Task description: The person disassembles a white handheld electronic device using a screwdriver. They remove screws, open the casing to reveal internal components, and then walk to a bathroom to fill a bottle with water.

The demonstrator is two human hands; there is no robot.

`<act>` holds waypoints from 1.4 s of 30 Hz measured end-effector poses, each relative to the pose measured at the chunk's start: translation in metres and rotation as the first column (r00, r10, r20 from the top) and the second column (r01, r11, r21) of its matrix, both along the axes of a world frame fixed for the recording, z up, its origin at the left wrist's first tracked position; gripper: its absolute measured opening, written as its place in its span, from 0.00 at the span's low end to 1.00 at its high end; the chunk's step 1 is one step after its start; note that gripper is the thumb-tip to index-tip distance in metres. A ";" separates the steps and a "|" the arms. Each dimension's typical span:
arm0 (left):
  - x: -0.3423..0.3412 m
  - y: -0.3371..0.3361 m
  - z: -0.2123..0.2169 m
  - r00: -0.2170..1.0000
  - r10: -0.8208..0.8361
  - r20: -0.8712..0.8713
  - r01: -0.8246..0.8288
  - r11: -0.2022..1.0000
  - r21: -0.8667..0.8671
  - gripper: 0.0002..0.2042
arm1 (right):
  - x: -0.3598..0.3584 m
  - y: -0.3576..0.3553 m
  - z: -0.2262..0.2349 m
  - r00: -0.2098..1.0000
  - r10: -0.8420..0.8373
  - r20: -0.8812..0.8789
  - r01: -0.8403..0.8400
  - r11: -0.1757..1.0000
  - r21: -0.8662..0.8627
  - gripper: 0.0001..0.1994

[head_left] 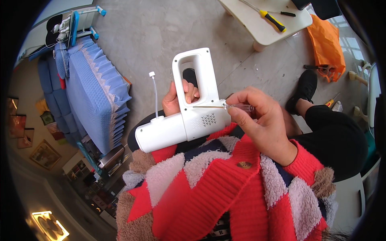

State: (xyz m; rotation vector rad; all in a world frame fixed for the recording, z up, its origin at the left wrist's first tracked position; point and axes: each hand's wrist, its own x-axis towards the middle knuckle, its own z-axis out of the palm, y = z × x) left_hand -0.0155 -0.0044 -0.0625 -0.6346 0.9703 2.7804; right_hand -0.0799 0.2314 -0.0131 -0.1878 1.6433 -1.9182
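Here's the white handheld appliance [183, 122], a smooth plastic body with a rounded barrel end, a tall loop handle rising from it, a small patch of vent marks on its side and a thin white tube [155, 94] with a capped tip standing up from the barrel. It's held up over the person's lap, above the red, grey and brown fuzzy sweater [209, 188]. The barrel's long axis runs low-left to right, blunt end pointing to the lower left, while the handle points up and away toward the grey floor [161, 36]. The left hand [181, 98] is curled through the loop handle, fingers wrapped round the grip. The right hand [257, 120] is closed round a clear-handled screwdriver [225, 107], pinching it, the shaft lying level and its tip touching the body at the base of the handle. Further off, a yellow-handled screwdriver [273, 21] lies on a pale tabletop [261, 32], beside an orange bag [327, 44], and a blue bed [92, 92] sits left.
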 end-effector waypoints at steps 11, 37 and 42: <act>-0.003 0.004 -0.006 0.998 0.012 0.060 -0.016 0.998 0.061 0.21 | -0.009 -0.001 -0.006 1.000 0.006 0.014 -0.006 1.000 0.001 0.05; -0.002 0.003 -0.005 0.999 0.035 0.036 -0.028 0.986 -0.162 0.21 | 0.001 -0.006 0.009 0.888 0.161 -0.430 -0.065 0.971 0.231 0.05; -0.003 -0.003 0.002 1.000 -0.005 0.008 0.007 0.960 -0.280 0.21 | 0.006 -0.009 0.016 0.821 0.208 -0.531 -0.020 0.941 0.337 0.06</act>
